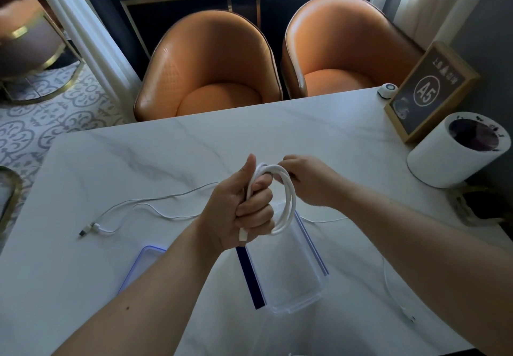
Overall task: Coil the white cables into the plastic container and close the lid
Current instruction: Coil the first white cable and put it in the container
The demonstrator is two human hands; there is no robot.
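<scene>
My left hand [244, 205] is fisted around a thick white cable [288, 203] wound into a coil, with its plug end poking out below the fist. My right hand [308, 179] pinches the top of the same coil. Both hands hover above a clear plastic container [291, 278] with blue-edged rims, standing open on the marble table [138, 167]. The clear lid [140, 267] with a blue border lies to its left, partly under my left forearm. A thin white cable [155, 205] sprawls on the table at left. Another thin white cable [394, 294] lies at right.
At the table's right stand a white cylindrical bin [455, 153], a framed A5 sign [429, 92] and a small round white device [386, 89]. Two orange chairs [211, 72] face the far edge. Patterned floor shows at left.
</scene>
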